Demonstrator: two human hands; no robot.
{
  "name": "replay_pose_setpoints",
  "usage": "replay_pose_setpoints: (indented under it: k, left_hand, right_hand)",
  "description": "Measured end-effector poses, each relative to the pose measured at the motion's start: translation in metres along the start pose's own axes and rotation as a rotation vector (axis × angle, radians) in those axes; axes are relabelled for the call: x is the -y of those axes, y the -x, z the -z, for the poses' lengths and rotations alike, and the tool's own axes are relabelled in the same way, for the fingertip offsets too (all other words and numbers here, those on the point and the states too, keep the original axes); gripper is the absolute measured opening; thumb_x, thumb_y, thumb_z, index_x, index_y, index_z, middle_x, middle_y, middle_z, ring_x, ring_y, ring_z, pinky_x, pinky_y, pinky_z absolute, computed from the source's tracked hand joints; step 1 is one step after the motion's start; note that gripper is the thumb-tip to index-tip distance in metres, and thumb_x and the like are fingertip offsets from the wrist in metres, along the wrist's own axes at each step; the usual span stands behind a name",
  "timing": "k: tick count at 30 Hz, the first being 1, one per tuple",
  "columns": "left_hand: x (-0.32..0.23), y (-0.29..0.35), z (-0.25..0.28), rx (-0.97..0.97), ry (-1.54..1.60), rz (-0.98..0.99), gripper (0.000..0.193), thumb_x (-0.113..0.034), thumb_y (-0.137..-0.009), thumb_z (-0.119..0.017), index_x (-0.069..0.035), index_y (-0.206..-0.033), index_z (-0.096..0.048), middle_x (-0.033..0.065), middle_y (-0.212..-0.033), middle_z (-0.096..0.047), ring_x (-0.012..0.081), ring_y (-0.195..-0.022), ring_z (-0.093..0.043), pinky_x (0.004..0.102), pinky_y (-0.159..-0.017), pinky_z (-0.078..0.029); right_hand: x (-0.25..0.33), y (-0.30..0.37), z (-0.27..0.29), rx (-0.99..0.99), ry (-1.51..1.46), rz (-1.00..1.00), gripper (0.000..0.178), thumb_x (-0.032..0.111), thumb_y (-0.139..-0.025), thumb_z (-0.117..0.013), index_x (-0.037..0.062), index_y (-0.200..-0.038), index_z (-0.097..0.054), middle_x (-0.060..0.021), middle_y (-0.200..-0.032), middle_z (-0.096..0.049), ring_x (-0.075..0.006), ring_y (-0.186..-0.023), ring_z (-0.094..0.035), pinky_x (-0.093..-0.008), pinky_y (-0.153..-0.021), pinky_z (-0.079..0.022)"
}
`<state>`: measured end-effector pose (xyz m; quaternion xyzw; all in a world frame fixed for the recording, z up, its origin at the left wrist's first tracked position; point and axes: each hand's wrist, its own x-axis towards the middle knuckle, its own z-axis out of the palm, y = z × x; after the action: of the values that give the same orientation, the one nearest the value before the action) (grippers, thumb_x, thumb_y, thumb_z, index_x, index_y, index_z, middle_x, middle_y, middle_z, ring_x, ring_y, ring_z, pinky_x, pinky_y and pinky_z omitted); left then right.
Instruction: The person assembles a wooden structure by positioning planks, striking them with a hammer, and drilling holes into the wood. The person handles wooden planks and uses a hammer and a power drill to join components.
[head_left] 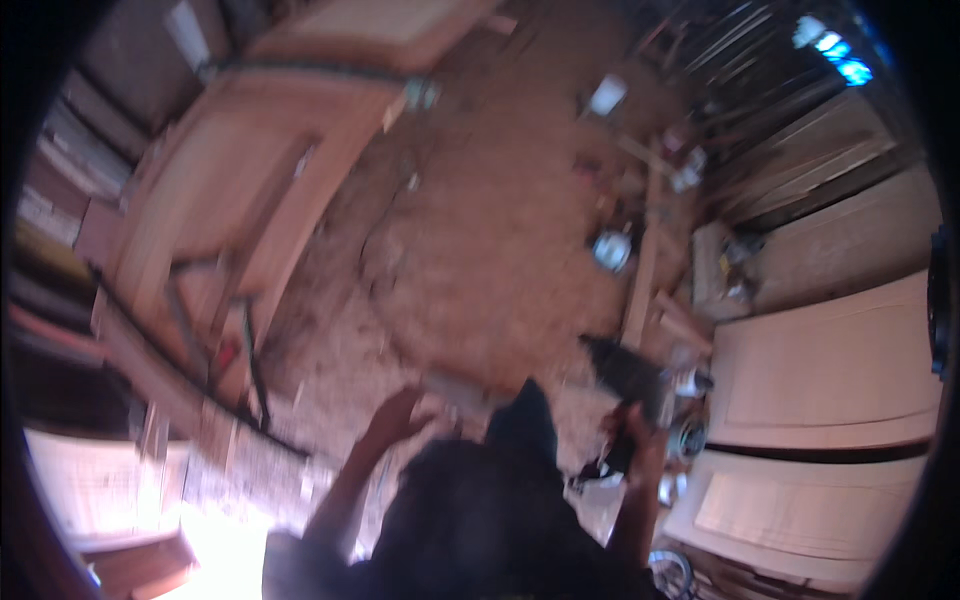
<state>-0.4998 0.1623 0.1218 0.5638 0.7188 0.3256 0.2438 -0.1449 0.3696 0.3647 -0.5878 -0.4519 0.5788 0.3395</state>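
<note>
My right hand (640,445) is closed around a dark, broad, flat-looking tool (630,378). It points forward and left from the hand, and blur hides its exact kind. My left hand (402,416) is raised in front of me, with fingers curved, thumb apart and nothing visible in it. Just beyond its fingertips lies a short pale piece, perhaps wood (455,388); I cannot tell whether they touch. A wooden panel frame (290,210) lies to the left, with a long dark bar clamp (320,70) across its far part and another dark bar (190,370) across its near end.
Large wooden panels (820,360) lean along the right side. Beside them are a long narrow board (645,260), a round pale container (612,250) and scattered small items. A white container (607,95) stands farther off on the brown dirt floor (490,220). Stacked boards line the far left.
</note>
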Motion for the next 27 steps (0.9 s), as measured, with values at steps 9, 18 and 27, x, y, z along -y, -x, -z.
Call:
replay_pose_setpoints:
  k: [9,18,27]
  left_hand:
    - [0.047,-0.153,0.11,-0.502,0.229,0.37,0.051,-0.018,-0.099,-0.084,-0.006,-0.145,-0.065,0.0155,-0.129,-0.074,0.0201,-0.106,-0.078,0.0346,-0.081,-0.065]
    - [0.18,-0.224,0.19,-0.905,0.071,0.582,0.068,-0.025,-0.097,-0.084,0.004,-0.151,-0.056,0.024,-0.148,-0.063,0.0339,-0.129,-0.066,0.0431,-0.105,-0.057]
    - [0.193,-0.308,0.232,-0.845,-0.366,1.105,0.086,-0.048,-0.095,-0.082,-0.015,-0.166,-0.045,0.0225,-0.163,-0.051,0.0441,-0.147,-0.051,0.0612,-0.122,-0.04]
  right_hand:
    - [0.043,-0.174,-0.074,0.311,0.133,0.007,0.049,0.046,-0.097,-0.085,-0.0011,-0.11,-0.078,-0.0121,-0.096,-0.081,-0.0151,-0.074,-0.073,-0.0304,-0.063,-0.058]
    - [0.159,-0.308,-0.153,0.68,0.315,0.11,0.043,0.039,-0.096,-0.088,-0.001,-0.108,-0.078,-0.0051,-0.084,-0.076,-0.0111,-0.073,-0.072,-0.0281,-0.064,-0.057]
    - [0.205,-0.363,-0.206,0.769,0.484,0.229,0.048,0.043,-0.095,-0.089,-0.001,-0.111,-0.078,-0.0042,-0.083,-0.075,-0.012,-0.075,-0.07,-0.0325,-0.067,-0.054]
